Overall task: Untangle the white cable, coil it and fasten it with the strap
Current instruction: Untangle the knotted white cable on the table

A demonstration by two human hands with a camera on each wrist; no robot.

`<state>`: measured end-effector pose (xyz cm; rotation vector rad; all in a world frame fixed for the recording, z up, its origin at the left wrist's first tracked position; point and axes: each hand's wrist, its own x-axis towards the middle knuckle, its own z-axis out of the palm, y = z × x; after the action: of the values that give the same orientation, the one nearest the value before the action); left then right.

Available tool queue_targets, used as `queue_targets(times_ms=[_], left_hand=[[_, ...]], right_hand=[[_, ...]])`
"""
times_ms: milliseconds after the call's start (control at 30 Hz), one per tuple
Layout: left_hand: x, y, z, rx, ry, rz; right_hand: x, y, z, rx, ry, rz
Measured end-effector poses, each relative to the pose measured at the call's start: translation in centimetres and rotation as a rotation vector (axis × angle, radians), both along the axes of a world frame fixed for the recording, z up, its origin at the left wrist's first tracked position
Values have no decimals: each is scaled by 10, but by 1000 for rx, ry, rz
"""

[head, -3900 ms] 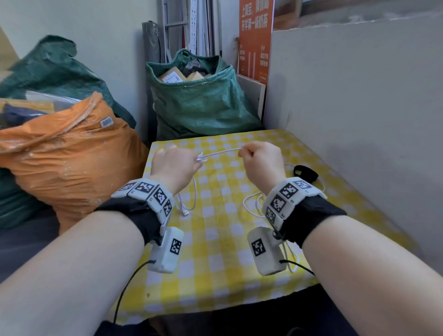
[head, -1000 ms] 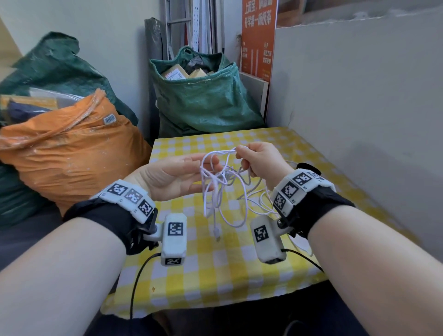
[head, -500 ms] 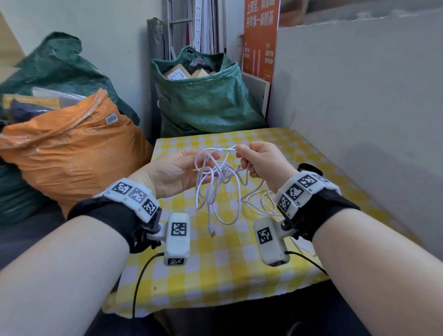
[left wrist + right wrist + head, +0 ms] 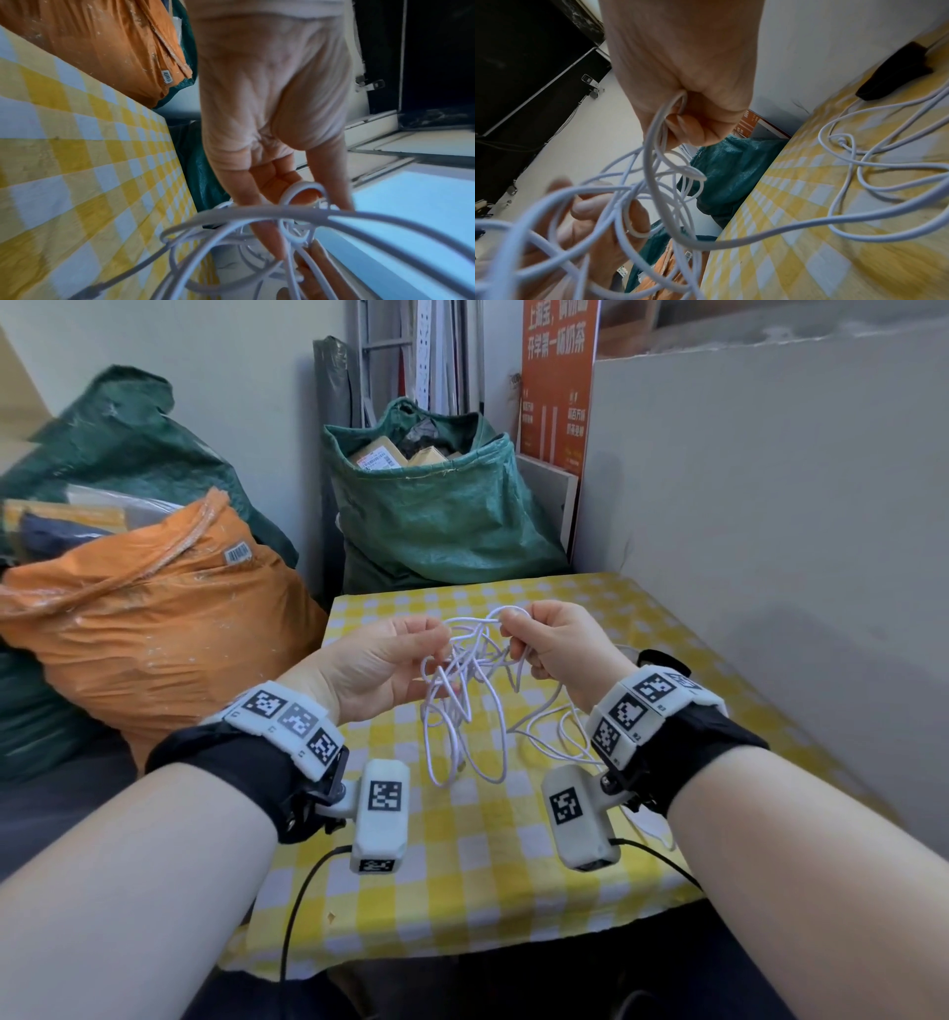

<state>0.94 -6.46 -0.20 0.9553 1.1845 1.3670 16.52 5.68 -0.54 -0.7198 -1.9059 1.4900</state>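
So the white cable (image 4: 464,706) is a proper mess of loops, held up in the air over the yellow-and-white checked tablecloth (image 4: 477,855), roughly mid-table between both hands. The bundle droops down from the fingers and a few loops hang low toward the cloth. More of it trails off to the right and lies in loose curls on the table, seen well from the right wrist (image 4: 875,162).

Right hand (image 4: 557,642) is a closed fist around the top of the tangle, with a loop poking out above the knuckles and strands running out from under the curled fingers. Left hand (image 4: 377,662) is palm-up-ish on the left side of the bundle, fingers stretched out fairly straight and poked in among the loops; from the left wrist view the fingertips (image 4: 270,239) are threaded through the strands, and one loop sits round a finger. I can't honestly tell if anything is pinched there.

The black strap (image 4: 662,660) lies on the cloth at the far right, just beyond the right wrist, near the grey wall panel (image 4: 770,505), with a bit of cable passing right by it.

Further out: an orange sack (image 4: 154,629) left of the table, a green sack (image 4: 436,516) with boxes in it behind the far edge, and an orange poster (image 4: 557,377) leaning behind that.
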Motion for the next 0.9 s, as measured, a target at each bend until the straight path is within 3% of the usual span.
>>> queue_targets(times_ms=[300, 433, 667, 900], left_hand=[[6, 7, 4, 9, 490, 240], [6, 8, 2, 16, 659, 267], [8, 6, 4, -28, 596, 205], [10, 1, 6, -108, 415, 53]], right_hand=[[-1, -9, 3, -99, -5, 146], [-3, -13, 5, -181, 10, 164], [-4, -14, 10, -271, 37, 157], [-9, -2, 2, -62, -35, 36]])
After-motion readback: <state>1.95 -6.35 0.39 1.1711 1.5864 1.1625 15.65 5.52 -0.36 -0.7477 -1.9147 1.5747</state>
